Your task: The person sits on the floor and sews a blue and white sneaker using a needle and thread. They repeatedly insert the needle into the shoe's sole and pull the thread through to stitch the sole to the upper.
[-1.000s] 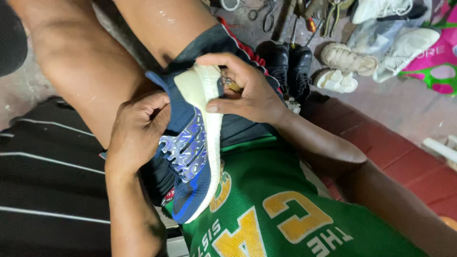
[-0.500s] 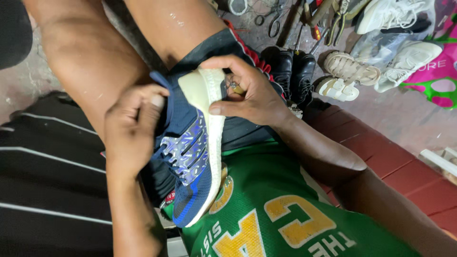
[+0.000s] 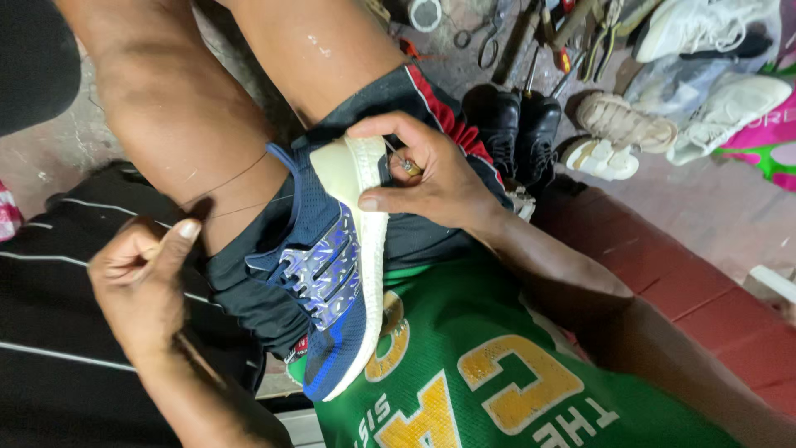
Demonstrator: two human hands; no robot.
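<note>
Blue mesh sneaker (image 3: 332, 282) is being braced across the lap, its cream sole pinched by the right hand (image 3: 431, 178) around a small tool, while thread (image 3: 240, 192) is being pulled taut in the clenched left hand (image 3: 141, 282), risking snapping or tearing.

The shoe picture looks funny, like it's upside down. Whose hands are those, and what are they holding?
The camera sits on a person's head and looks down at their own lap, so you see their legs and green shirt. There is no machine, just two bare hands. The right hand steadies a blue shoe with a pale sole and pinches a small metal tool against it. The left hand pulls a thin thread that runs out from the shoe. On the floor beyond lie black boots, white shoes, scissors and other tools.
</note>
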